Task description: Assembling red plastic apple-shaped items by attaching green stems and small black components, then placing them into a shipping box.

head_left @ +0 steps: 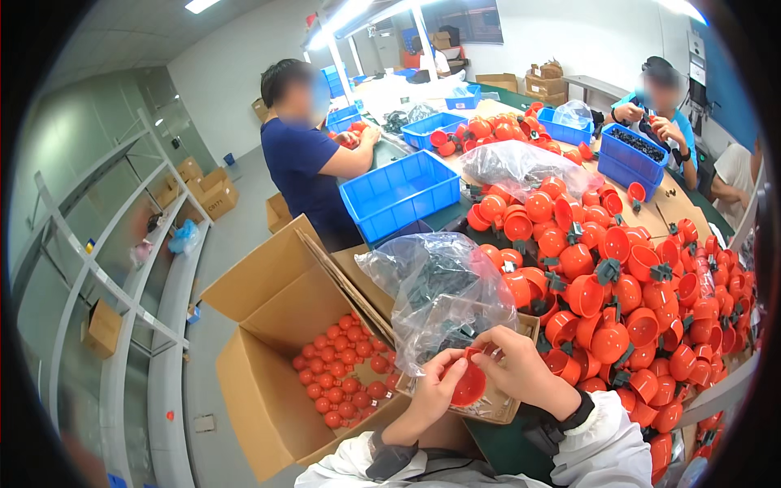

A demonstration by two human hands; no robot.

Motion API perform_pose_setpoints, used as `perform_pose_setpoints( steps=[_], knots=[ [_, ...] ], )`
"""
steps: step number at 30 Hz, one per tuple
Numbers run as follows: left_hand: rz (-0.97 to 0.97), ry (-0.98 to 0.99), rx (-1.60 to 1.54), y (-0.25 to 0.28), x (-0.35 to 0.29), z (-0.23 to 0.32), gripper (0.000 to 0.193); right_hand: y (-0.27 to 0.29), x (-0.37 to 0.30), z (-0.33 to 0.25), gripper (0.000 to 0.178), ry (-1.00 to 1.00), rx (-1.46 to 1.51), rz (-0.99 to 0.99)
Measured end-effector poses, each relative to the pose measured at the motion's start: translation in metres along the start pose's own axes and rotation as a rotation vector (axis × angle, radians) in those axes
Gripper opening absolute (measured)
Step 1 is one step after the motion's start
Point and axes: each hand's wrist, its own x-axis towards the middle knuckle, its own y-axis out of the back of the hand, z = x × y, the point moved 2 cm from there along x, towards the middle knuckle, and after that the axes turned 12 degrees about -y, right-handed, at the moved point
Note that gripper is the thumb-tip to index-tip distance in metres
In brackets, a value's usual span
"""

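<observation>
Red and bowl-shaped, a plastic cup (468, 388) is pinched at its upper edge by the fingers of both left hand (435, 386) and right hand (521, 370), above an open cardboard box (530, 324).

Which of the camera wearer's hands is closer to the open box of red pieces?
Left. The left hand is right of the cardboard box; the right hand is farther right, beyond the red cup.

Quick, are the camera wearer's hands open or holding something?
Left hand: closed, holding a red cup near its top.
Right hand: closed, holding the same cup.
</observation>
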Motion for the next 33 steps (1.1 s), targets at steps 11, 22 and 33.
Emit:
perform_pose_setpoints(
  steps=[11,22,33],
  knots=[
    [0.009,0.004,0.031,0.0011,-0.0010,-0.0041,0.018,-0.0027,-0.0003,0.0015,0.015,-0.037,0.030,-0.047],
    [-0.001,-0.002,0.069,-0.0003,-0.0010,-0.0032,0.019,-0.0036,-0.0009,0.0015,0.014,0.023,-0.001,-0.006],
    [-0.001,-0.016,0.162,-0.0023,0.0003,-0.0057,0.019,-0.0074,-0.0011,0.0040,0.013,0.047,-0.004,0.001]
  ],
)
